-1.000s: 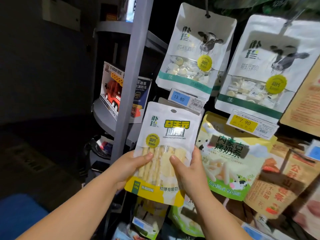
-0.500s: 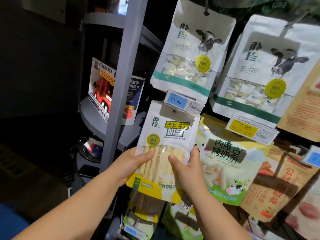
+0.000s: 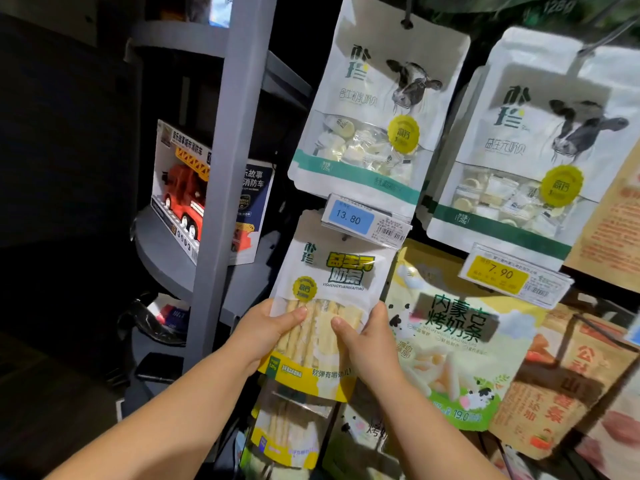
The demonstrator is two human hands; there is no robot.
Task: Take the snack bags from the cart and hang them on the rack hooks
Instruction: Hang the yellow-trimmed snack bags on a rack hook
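Head view: my left hand and right hand grip the bag at mid-height, one per side edge. Long axis vertical; its top lies straight above my grip, behind the price tag; hook hidden

You are working in patchy, dim light. The left third of the view sinks into near black, while the white cow-print bags at upper right catch the strongest light and carry a soft sheen on their glossy fronts. Your left hand, right hand and the snack bag between them are evenly lit from the front. Small print is smeared and soft. The wide lens tilts the grey post and stretches packs at the right edge.
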